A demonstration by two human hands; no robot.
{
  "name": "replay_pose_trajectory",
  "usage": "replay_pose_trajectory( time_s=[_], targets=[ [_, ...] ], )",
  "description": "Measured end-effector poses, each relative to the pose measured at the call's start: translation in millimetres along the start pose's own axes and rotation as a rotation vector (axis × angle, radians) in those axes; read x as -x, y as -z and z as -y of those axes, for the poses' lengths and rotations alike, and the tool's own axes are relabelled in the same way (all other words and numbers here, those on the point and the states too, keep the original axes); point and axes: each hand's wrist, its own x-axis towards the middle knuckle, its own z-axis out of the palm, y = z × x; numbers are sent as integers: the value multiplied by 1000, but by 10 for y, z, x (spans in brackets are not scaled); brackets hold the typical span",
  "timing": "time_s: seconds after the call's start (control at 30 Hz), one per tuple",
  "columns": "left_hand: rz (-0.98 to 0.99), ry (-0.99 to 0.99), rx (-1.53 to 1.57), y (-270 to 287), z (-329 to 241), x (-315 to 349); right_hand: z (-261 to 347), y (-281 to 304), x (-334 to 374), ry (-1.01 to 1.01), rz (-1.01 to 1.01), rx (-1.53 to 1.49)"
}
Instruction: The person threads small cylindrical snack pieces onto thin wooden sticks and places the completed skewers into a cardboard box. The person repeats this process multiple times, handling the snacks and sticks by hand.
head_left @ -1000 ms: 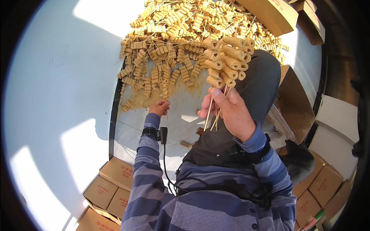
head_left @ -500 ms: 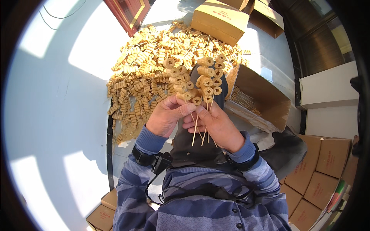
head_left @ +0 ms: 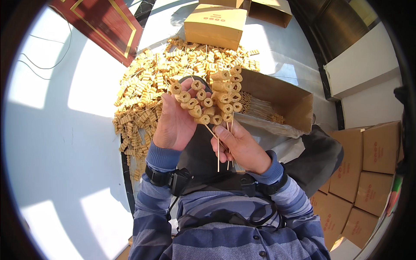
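Note:
Several thin wooden skewers threaded with tan, hollow ring-shaped pieces are in front of me in two fanned groups. My right hand (head_left: 243,148) pinches their bare sticks between thumb and fingers, just below the right group of skewered rings (head_left: 225,96). My left hand (head_left: 175,123) is cupped around the left group of skewered rings (head_left: 190,104), its fingers behind them and its thumb raised at their left side. The rings partly hide the left fingers. The bare stick ends point down toward my lap.
A large pile of similar skewers (head_left: 145,86) covers the floor ahead and left. At right stands an open carton (head_left: 281,95) with skewers inside. A closed cardboard box (head_left: 214,26) sits beyond the pile, and stacked cartons (head_left: 377,147) stand at lower right. A red panel (head_left: 106,28) is at far left.
My left hand has let go of the sticks and moved up around the left group of rings, which now leans further left. My right hand still pinches the sticks. The view has shifted.

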Motion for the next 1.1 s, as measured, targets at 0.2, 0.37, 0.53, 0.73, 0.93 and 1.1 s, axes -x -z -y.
replay_pose_trajectory(
  time_s=[0.2,0.37,0.53,0.73,0.93,1.1],
  targets=[
    [-44,6,92,-217,200,-176,-143,146,-30,192,37,-68],
    [-94,-22,21,-291,350,-171,-170,271,-2,164,29,-157],
    [-71,-48,-7,-295,415,-151,-183,371,-5,120,9,-157],
    [-64,-31,-101,-229,475,-160,-232,473,-40,111,-17,-115],
    [49,-9,-26,-212,583,-196,-278,507,-60,115,-118,-272],
    [34,54,86,-216,570,-171,-279,586,-45,95,-49,-304]
  ],
)
